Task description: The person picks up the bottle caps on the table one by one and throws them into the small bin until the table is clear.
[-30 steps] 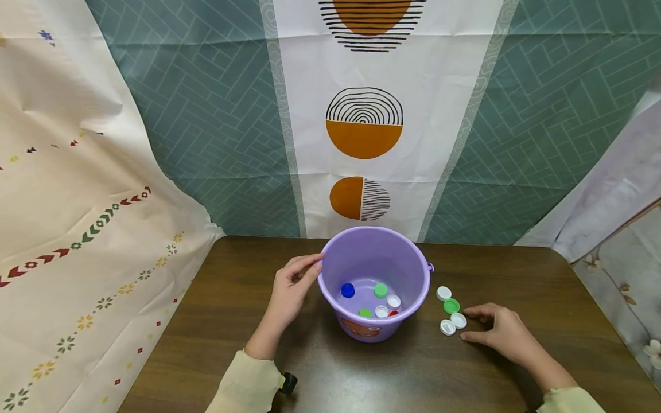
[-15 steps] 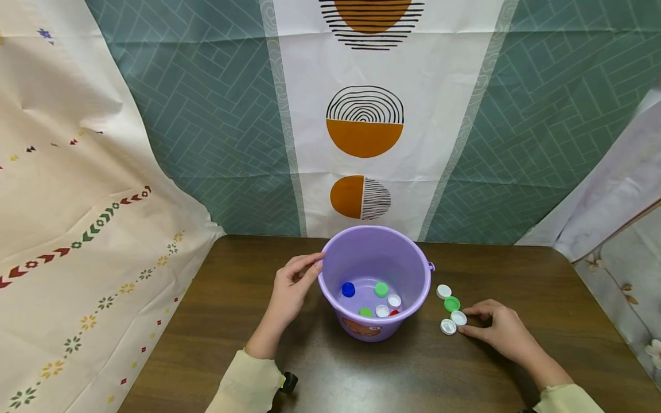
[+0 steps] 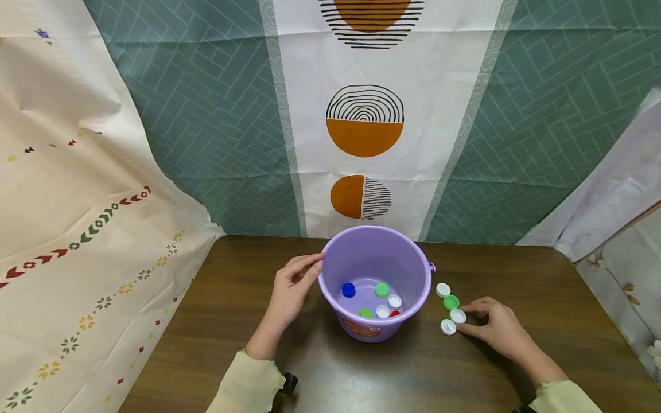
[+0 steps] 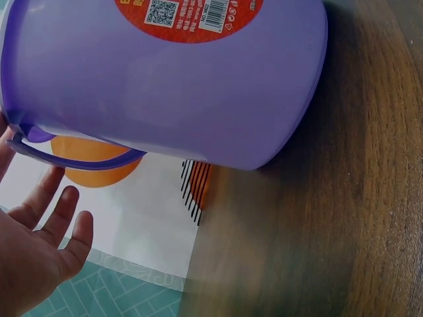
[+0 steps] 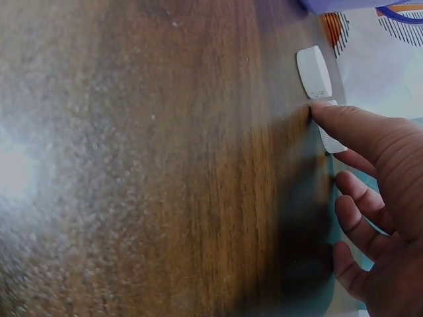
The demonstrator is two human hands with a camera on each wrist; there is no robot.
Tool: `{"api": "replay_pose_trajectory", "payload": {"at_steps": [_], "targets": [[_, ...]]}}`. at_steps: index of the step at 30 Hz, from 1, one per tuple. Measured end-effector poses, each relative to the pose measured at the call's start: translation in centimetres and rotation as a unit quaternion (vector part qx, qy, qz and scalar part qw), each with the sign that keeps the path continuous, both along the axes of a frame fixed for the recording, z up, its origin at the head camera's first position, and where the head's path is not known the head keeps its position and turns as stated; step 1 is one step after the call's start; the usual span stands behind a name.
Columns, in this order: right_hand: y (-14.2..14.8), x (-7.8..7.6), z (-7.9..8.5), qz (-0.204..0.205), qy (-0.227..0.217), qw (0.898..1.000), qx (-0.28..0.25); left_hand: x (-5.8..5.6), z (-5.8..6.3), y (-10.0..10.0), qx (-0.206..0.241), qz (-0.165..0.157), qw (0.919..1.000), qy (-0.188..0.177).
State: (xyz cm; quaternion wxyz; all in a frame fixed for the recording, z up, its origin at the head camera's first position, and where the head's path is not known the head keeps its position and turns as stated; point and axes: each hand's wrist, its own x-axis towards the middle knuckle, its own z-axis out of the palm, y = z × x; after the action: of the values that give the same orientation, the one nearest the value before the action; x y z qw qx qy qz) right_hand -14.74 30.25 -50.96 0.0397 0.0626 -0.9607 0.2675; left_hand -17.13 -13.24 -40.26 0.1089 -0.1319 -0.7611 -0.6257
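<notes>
Bucket (image 4: 172, 92) w/ red label (image 4: 188, 35): QR (image 4: 162, 12), barcode (image 4: 213, 14); small txt (image 4: 192, 14) unclear.

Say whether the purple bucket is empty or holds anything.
Not empty: in the head view, a blue cap, two green caps, two white caps and a partly hidden red piece lie inside the purple bucket.

- Purple bucket (image 3: 374, 252), upright, caps (image 3: 381, 290) inside; your left hand (image 3: 289, 289) pinches its rim.
- White cap (image 3: 457, 316), right of it (three more caps (image 3: 451, 302) nearby), pinched by your right hand (image 3: 500, 329).
</notes>
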Motion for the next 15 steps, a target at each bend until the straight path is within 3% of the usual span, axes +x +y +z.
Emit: {"api": "replay_pose_trajectory", "payload": {"at_steps": [15], "targets": [[0.45, -0.19, 0.95, -0.039, -0.012, 0.998, -0.038, 0.00, -0.09, 0.04, 0.005, 0.000, 1.0000, -0.002]]}}
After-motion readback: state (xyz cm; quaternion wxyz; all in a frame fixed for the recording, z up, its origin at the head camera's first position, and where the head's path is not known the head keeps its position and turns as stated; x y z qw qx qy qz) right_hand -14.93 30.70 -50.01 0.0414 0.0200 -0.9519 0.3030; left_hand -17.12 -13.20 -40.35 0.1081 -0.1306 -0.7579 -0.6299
